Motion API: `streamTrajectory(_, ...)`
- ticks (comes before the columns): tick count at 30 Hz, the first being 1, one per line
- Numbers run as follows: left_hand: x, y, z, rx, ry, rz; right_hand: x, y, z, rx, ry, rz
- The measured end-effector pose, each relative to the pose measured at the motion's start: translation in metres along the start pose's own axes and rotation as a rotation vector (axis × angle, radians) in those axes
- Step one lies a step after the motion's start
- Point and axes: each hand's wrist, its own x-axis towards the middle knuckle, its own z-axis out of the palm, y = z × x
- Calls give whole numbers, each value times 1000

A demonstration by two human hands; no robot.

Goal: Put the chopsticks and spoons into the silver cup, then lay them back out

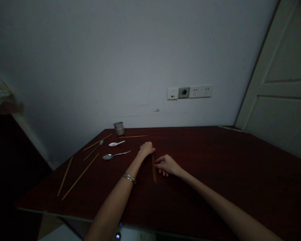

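Head view: left hand (146,148) holding chopsticks (154,170) by far end; right hand (166,165) loosely parted beside them.

Before me, the dark red table (205,147) bore a metal cup (119,129), two metal spoons (107,156), a white spoon (113,144) and several chopsticks (80,176).

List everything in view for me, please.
Darker chopsticks: uncounted, brown, between hands
Paler chopsticks: 4, yellowish, left half
Metal spoons: 2, silvery, left
White spoon: 1, white, left
Cup: 1, grey, back left
Table: 1, reddish brown, centre
Wall: 1, pale, behind
Outlet row: 1, mainly white, wall
Door: 1, pale, right
Blurred items: uncounted, mixed, far left
Objects below table: uncounted, unclear, bottom
Bracelet: 1, silvery, left wrist
Left hand: 1, bare, darker chopsticks' far end
Right hand: 1, bare, beside darker chopsticks
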Motion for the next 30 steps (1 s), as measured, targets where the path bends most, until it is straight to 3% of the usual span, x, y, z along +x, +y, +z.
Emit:
streamTrajectory(5, 1, -1, 0, -14, -11, -4, 3, 3, -2, 3, 19, -11)
streamTrajectory(10, 1, -3, -3, -41, 4, -20, 6, 6, -12, 11, 129, -31)
streamTrajectory(20, -7, 6, -10, -69, 245, -71, 8, 10, -27, 118, 348, -110)
streamTrajectory(25, -14, 19, -22, -161, 357, -73, 5, 0, -25, 204, 373, -143)
streamTrajectory(30, -22, 33, -46, -277, 374, -24, 7, -16, -28, 236, 356, -203)
